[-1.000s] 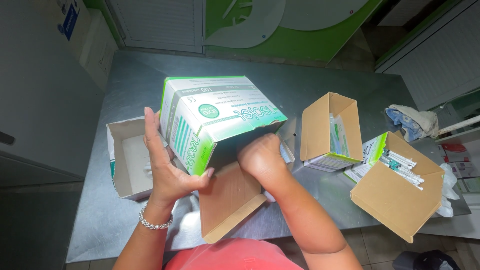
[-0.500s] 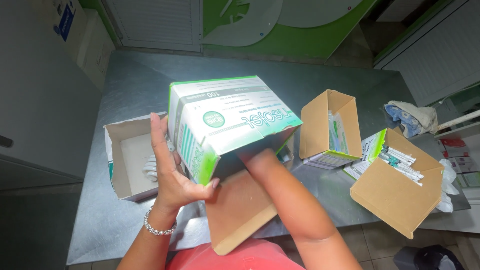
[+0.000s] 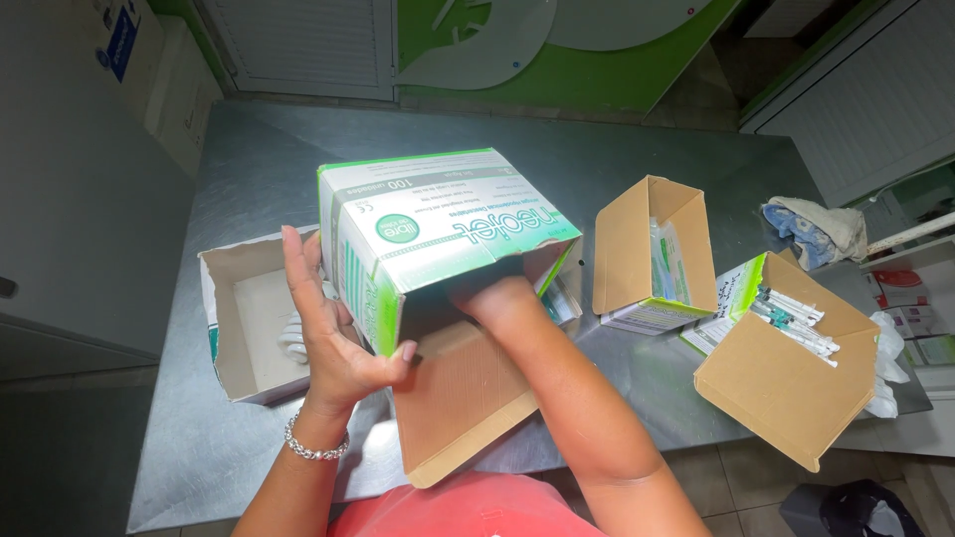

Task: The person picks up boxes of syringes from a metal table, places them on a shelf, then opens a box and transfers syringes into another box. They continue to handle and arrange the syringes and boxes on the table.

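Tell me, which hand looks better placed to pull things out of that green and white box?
The right hand, probably: it is already reaching into the green and white box's open end, while the left hand grips its side.

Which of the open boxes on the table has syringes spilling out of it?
The brown cardboard box at the far right table edge; packaged syringes poke from its opening.

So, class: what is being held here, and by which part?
The left hand grips the green-and-white box by its near end; the right hand reaches inside it.
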